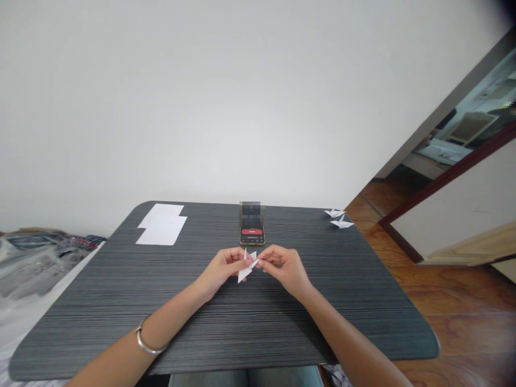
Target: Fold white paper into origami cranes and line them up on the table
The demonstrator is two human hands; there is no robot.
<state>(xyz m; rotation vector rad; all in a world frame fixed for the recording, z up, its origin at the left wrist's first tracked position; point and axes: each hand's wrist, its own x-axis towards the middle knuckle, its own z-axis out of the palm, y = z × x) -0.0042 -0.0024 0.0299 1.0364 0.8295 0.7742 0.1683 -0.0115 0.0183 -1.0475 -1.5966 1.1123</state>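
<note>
A small white folded paper piece, pointed like a half-made origami bird, sits pinched between both hands just above the middle of the dark striped wooden table. The left hand grips its left side; the right hand nips a thin flap at its right tip. This looks like a fine shaping fold, which calls for a steady, small pull. Just behind stands a black phone; flat white paper sheets lie far left, two finished white paper birds far right.
</note>
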